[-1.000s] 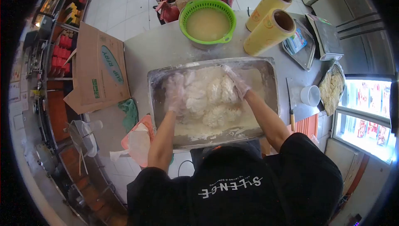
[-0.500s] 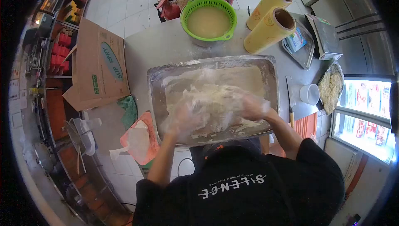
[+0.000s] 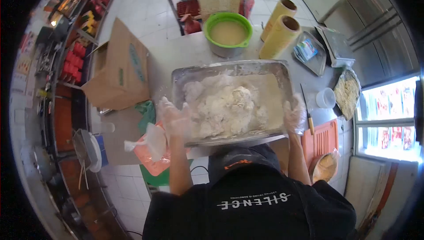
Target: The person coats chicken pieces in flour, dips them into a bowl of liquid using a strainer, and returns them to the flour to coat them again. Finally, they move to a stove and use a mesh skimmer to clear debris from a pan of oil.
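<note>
A large metal tray (image 3: 229, 142) on the steel table holds a heap of flour-coated pieces (image 3: 234, 107) and loose flour. In a clear, floury glove, my left hand (image 3: 175, 117) is at the tray's left side, wrapped around the rim and blurred by motion. On the opposite side, my right hand (image 3: 296, 114), also gloved, grips the right rim with the thumb on the inner side. The floury pieces lie between the hands, touched by neither.
Beyond the tray stand a green colander (image 3: 228, 16) over a pot of cloudy liquid and yellow wrap rolls (image 3: 280, 35). A cardboard box (image 3: 126, 70) is left. A knife (image 3: 308, 110), white cup (image 3: 326, 98) and foil-lined tray (image 3: 346, 93) are right. An orange basket (image 3: 152, 158) sits front left.
Both hands have moved outward from the floury heap to the tray's sides and taken hold of it. The heap is now uncovered, and the whole view has shifted.
</note>
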{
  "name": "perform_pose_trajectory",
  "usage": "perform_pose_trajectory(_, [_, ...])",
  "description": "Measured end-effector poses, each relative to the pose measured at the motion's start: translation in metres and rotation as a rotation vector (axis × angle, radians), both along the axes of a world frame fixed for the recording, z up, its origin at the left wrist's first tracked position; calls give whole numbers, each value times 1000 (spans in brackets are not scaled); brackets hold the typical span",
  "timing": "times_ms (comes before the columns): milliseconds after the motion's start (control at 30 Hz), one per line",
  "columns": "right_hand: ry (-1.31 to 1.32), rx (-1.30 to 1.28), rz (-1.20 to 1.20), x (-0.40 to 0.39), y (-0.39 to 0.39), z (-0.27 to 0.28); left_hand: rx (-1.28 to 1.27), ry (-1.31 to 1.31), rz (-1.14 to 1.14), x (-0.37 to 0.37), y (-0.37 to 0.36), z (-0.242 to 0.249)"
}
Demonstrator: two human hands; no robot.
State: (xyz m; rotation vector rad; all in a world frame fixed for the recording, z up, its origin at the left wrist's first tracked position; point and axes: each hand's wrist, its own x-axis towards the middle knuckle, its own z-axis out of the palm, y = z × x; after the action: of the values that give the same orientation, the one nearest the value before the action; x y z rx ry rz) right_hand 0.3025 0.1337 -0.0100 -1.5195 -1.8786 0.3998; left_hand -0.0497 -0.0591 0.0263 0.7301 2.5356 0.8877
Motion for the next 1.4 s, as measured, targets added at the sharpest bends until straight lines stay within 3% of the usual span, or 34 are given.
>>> perform_pose_trajectory(67, [-340,178,-183,22,15,-28,-234,-35,16,-11,-6,-11])
perform_pose_trajectory(133, [-283,-153,-113,30,31,-33,-401,-49,14,-16,-15,-30])
perform_pose_trajectory(167, [-264,-246,-74,30,36,-33,-386,-26,33,-11,-16,-49])
perform_pose_trajectory(200, [-147,-440,-6,17,29,0,-326,32,91,-2,-22,-66])
perform_pose_trajectory(233, [-47,-364,94,13,24,12,-253,111,165,7,-24,-88])
perform_pose_trajectory(300, [-298,-474,92,4,46,16,-105,277,308,38,-34,-127])
perform_pose_trajectory(333, [-258,-243,228,37,97,-58,-59,322,356,58,-43,-141])
perform_pose_trajectory(400, [-306,-369,161,-1,82,-1,24,185,243,93,-69,-143])
perform_pose_trajectory(467, [-168,-204,188,-4,98,-26,-40,-187,347,116,-86,-43])
perform_pose_trajectory(567, [-374,-240,184,-32,79,5,78,-53,444,136,-94,-75])
perform_pose_trajectory(667, [-226,58,132,-57,62,17,249,-295,412,141,-132,-23])
perform_pose_trajectory(767, [282,322,246,-89,7,44,450,326,642,142,-154,-69])
perform_pose_trajectory(867, [698,153,525,-133,-95,66,427,-91,552,135,-242,20])
perform_pose_trajectory(900, [755,48,621,-146,-135,66,463,-51,557,133,-266,14])
perform_pose_trajectory(1000, [231,-72,1028,-172,-265,73,500,-25,562,136,-355,2])
perform_pose_trajectory(1033, [551,-760,999,-189,-318,62,472,-79,560,144,-390,17])
perform_pose_trajectory(1067, [452,-849,1116,-196,-365,59,445,-143,560,150,-422,26])
perform_pose_trajectory(1100, [357,-933,1240,-207,-412,60,446,-165,541,152,-453,-16])
perform_pose_trajectory(1200, [-44,-653,1545,-254,-503,-21,170,-363,474,171,-565,29])
perform_pose_trajectory(1233, [-161,-628,1574,-270,-519,-72,216,-354,522,176,-597,15])
perform_pose_trajectory(1333, [-570,-545,1555,-271,-499,-260,73,-318,667,179,-694,11])
perform_pose_trajectory(1367, [-575,-612,1526,-261,-465,-353,150,-279,758,178,-720,-1])
perform_pose_trajectory(1400, [-1026,-242,1628,-258,-467,-334,232,-230,851,174,-746,-22])
